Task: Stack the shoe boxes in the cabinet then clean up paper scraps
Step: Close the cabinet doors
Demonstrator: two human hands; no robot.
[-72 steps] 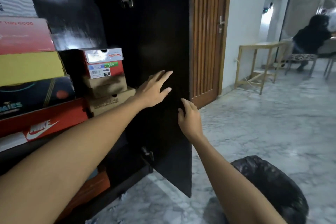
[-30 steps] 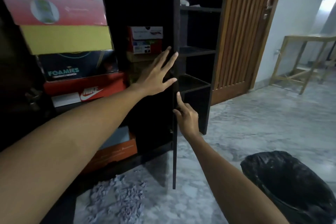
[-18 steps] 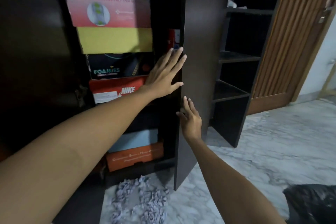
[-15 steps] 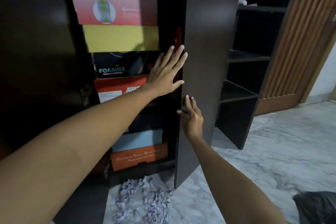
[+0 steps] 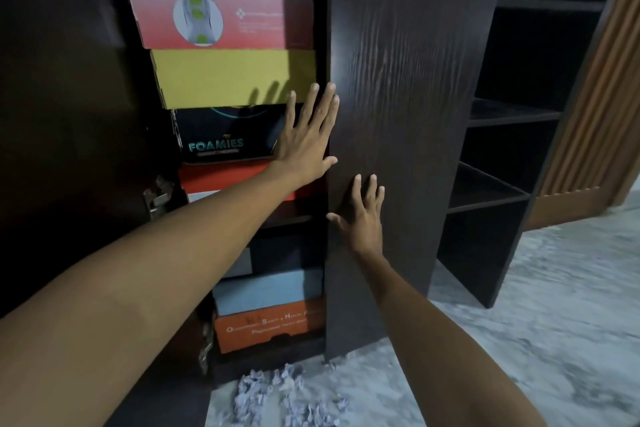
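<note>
- both hands flat w/ fingers straight, holding nothing: left hand [image 5: 308,146] at the cabinet door [image 5: 408,114] edge, right hand [image 5: 362,215] pressed on it lower down
- shoe boxes [image 5: 225,76] stacked inside cabinet, left of door
- paper scraps [image 5: 277,395] on floor by cabinet's bottom edge

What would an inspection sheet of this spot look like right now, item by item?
Surface: grey marbled floor in front of a dark cabinet.
Job's things: shoe boxes stacked in the cabinet, among them a yellow box, a Foamies box and an orange box at the bottom; the cabinet door is partly closed across them.
Clutter: paper scraps heaped on the floor below the boxes.
Hands: left hand flat, fingers straight, at the door's edge; right hand flat on the door's face.
Cables: nothing seen.
Surroundings: open dark shelves on the right, slatted wooden door beyond.
</note>
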